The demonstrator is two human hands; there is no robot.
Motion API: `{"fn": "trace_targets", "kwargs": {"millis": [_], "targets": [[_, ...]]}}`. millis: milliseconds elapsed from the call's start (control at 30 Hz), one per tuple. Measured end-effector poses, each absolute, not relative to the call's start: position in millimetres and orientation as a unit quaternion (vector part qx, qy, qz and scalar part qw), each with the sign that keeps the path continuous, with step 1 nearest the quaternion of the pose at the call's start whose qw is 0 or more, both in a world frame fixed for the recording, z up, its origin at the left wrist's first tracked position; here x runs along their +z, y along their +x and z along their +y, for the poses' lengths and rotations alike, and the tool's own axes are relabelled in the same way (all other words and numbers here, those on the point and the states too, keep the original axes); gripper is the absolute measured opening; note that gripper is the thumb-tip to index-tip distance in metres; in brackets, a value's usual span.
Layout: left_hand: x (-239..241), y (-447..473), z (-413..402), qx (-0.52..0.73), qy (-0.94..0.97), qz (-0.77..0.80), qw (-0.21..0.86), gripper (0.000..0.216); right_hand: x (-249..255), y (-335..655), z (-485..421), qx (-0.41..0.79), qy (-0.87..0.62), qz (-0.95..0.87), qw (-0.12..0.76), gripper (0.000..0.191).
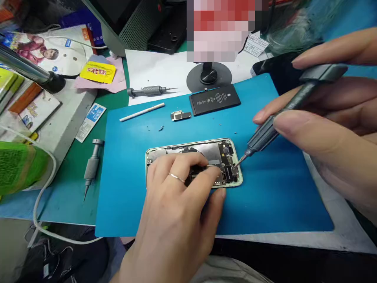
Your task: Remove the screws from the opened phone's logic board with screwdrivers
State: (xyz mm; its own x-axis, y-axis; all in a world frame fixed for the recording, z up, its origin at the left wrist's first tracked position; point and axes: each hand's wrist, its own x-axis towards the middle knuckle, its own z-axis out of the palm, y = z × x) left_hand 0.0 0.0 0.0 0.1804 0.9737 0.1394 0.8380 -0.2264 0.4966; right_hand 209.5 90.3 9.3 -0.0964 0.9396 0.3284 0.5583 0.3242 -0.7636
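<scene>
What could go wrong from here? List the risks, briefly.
The screwdriver, tip at the open phone, could slip and scratch exposed parts. If the left hand, resting over the phone, moves, the phone might shift. Tiny loose bits on the mat could get knocked away.

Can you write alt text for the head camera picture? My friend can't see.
The left hand rests on an opened phone on a blue mat while the right hand holds a screwdriver, its tip at the phone's right end. Beyond lie a black battery and white stick.
</scene>
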Motion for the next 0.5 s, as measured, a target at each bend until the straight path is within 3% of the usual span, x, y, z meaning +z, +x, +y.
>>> {"fn": "trace_targets", "kwargs": {"millis": [500], "targets": [[4.0, -0.1, 3.2, 0.205, 0.731, 0.619, 0.203, 0.010, 6.0, 208.2, 94.2, 0.257, -0.526, -0.703, 0.403, 0.062]]}}
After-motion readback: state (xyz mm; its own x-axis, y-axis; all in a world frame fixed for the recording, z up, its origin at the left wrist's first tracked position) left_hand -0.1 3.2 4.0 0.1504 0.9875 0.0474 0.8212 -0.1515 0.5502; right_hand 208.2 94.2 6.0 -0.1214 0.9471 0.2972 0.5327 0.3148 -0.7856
